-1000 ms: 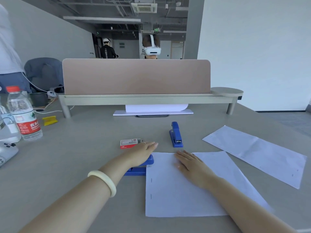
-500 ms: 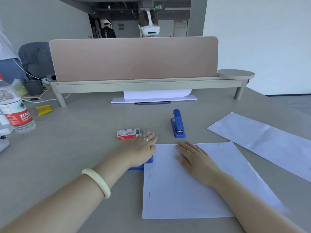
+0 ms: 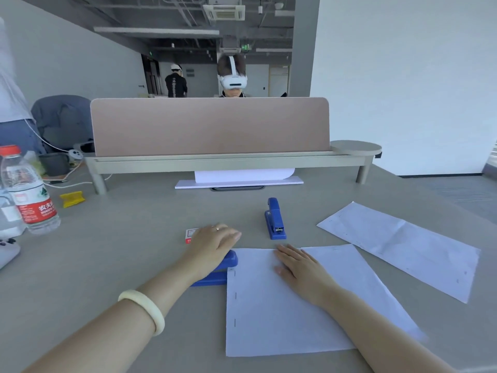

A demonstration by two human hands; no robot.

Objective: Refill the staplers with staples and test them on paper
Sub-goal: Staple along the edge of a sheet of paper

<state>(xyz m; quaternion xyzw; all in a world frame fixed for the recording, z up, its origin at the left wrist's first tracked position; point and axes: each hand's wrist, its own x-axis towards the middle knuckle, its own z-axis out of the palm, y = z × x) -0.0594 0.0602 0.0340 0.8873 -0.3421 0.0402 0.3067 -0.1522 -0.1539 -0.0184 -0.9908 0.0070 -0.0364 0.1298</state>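
Observation:
My left hand lies palm down on a blue stapler whose mouth sits over the top left corner of a white sheet of paper. Three staples show along that sheet's left edge. My right hand rests flat on the sheet, fingers spread, holding it down. A second blue stapler lies untouched just beyond the sheet. A red-and-white staple box peeks out behind my left hand.
Another white sheet lies to the right. A water bottle and a yellow object stand at the left. A desk divider with a shelf closes the far side; a person in a headset sits behind it.
My view tipped down and came back up. More of the stapler shows under my left hand now, and a staple mark sits at the sheet's top left corner. My right hand stays flat.

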